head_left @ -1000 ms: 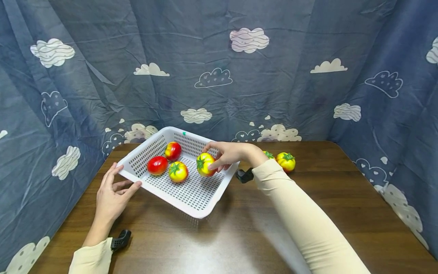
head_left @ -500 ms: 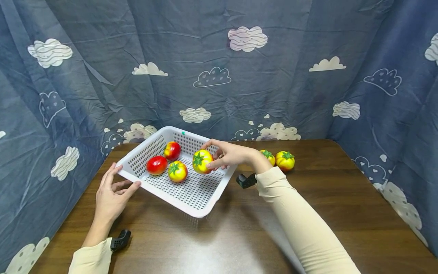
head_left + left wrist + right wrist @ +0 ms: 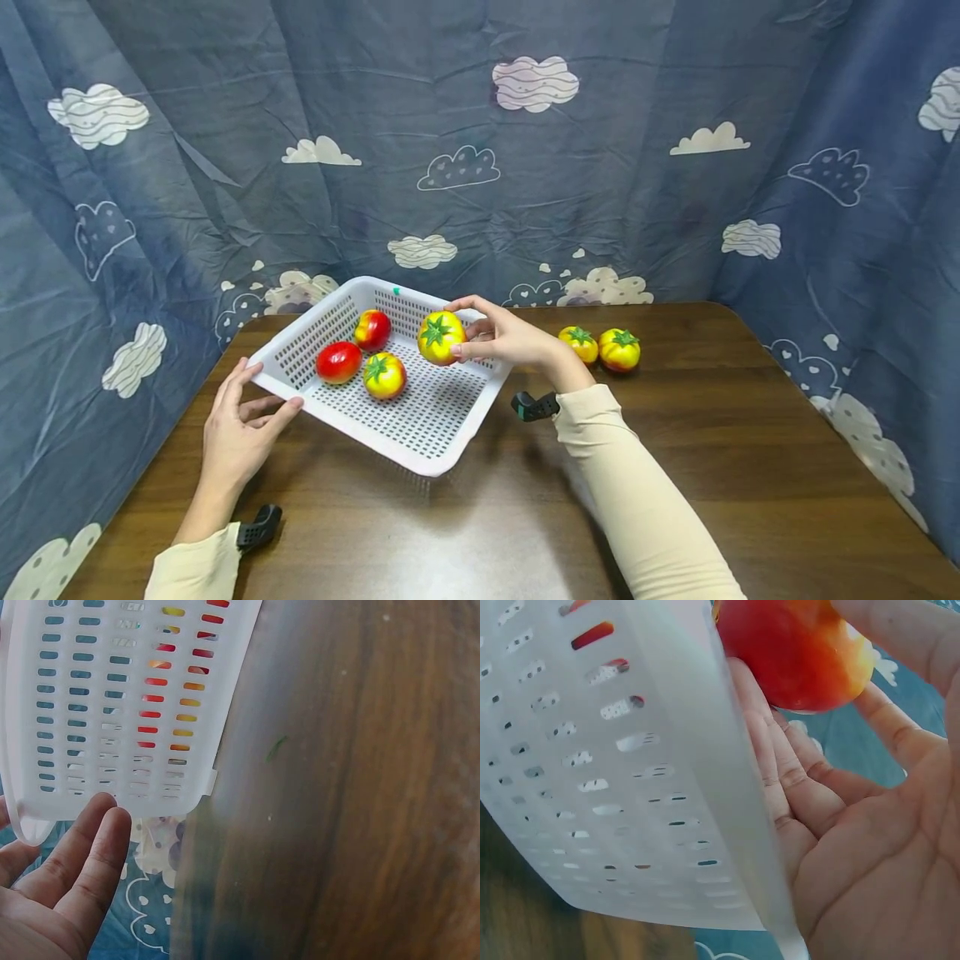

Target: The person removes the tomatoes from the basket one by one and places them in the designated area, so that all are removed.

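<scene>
Above a dark wooden table (image 3: 675,467), the head view shows both hands at a white basket (image 3: 442,408), which sits left of centre and is turned at an angle. At its near left corner, the left hand (image 3: 231,433) holds the rim, thumb against the front edge and fingers at the side. Over the basket's right part, the right hand (image 3: 512,337) pinches a yellow tomato (image 3: 439,337) between thumb and fingers, the green leafy cap turned toward the camera. Inside, on the perforated floor, lie a red oval fruit (image 3: 339,362), a red-and-yellow fruit (image 3: 372,331) behind it, and a second leafy-capped tomato (image 3: 385,376) to its right. Two more tomatoes (image 3: 598,349) stand side by side on the table, beyond the right wrist. Cream sleeves (image 3: 637,492) cover both forearms, and a cloud-printed curtain (image 3: 360,208) hangs behind. From the left wrist, the slotted outer wall fills the upper left, red and yellow showing through its openings; two fingertips reach its lower edge, while the thumb's contact cannot be made out. From the right wrist, the pinched tomato shows its glossy red-orange side beside the basket's rim, with fingers against it and the palm turned to the lens.
</scene>
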Motion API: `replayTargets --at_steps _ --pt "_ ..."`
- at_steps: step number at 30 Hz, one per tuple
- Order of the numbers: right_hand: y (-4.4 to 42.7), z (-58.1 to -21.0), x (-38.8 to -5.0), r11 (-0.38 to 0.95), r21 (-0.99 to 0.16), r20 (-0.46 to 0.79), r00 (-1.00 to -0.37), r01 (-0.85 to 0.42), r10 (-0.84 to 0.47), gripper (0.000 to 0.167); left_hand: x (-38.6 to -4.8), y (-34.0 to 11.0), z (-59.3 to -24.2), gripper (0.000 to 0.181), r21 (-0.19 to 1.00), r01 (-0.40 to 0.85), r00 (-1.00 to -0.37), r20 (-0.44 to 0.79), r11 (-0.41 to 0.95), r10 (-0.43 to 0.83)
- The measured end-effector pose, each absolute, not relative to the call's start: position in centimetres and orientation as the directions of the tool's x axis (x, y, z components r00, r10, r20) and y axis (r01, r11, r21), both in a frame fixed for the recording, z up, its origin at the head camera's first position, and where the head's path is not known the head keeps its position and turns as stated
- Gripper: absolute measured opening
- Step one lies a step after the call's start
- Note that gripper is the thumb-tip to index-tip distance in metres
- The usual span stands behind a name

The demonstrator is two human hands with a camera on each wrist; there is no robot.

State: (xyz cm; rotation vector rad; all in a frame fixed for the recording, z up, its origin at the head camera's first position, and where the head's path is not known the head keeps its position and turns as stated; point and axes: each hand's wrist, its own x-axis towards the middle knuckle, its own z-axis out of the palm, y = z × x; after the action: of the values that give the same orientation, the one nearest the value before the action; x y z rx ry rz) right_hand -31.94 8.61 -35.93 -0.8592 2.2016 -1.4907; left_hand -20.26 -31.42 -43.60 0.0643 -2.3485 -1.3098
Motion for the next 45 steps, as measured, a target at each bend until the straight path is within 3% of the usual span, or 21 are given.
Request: replayTargets --at_steps 10,21,37,45 --pt "8.5 -36.8 -31.7 0.124 -0.958 0.136 -0.793 -0.257 -0.594 0.065 -20.2 -31.8 -43.3 0.083 0.813 0.17 -0.901 0.357 0.557 -0.246" --pt "8.6 -37.3 -31.3 0.083 -0.964 0.167 -0.818 -0.252 -0.551 0.065 -20.1 -31.8 -43.4 0.084 0.811 0.162 -0.902 0.353 0.563 -0.25" --pt "9.8 -36.4 -30.8 0.12 -0.951 0.169 -0.804 -0.284 -0.57 0.064 -20.1 -31.8 -43.6 0.085 0.806 0.165 -0.905 0.353 0.569 -0.237" --pt "11.5 -36.1 -30.8 0.142 -0.954 0.148 -0.828 -0.264 -0.541 0.065 -20.1 -31.6 -43.7 0.085 0.806 0.167 -0.905 0.353 0.568 -0.236"
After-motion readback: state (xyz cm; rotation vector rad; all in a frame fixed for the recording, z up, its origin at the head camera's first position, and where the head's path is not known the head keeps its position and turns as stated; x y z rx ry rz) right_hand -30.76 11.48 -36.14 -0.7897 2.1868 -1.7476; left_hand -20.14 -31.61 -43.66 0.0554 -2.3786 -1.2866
